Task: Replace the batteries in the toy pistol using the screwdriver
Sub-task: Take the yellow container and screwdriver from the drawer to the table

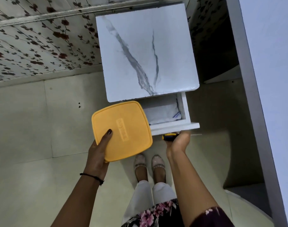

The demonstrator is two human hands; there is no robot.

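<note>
Directly below the head camera stands a white, marble-patterned bedside cabinet (146, 51), and everything else is placed against it. Its white top drawer (184, 108) is pulled out towards the person, with a pale folded cloth (161, 112) lying inside.

Just in front of the cabinet's near-left corner, overlapping the drawer's left part, is a square yellow plastic container (123, 128) with rounded corners, held flat. The left hand (97, 153) grips its near edge, thumb (107, 135) pressed on the lid and the other fingers hidden underneath. A black thread bracelet (90, 176) circles that wrist.

At the drawer's front panel, towards the cabinet's right side, the right hand (179, 141) is wrapped around a screwdriver with a yellow-and-black handle (168, 137). The handle lies across the palm, just under the panel's edge. The fingertips are hidden by the panel.

On the cream tiled floor (33, 128) before the cabinet stand two feet in beaded flat shoes (140, 163).
</note>
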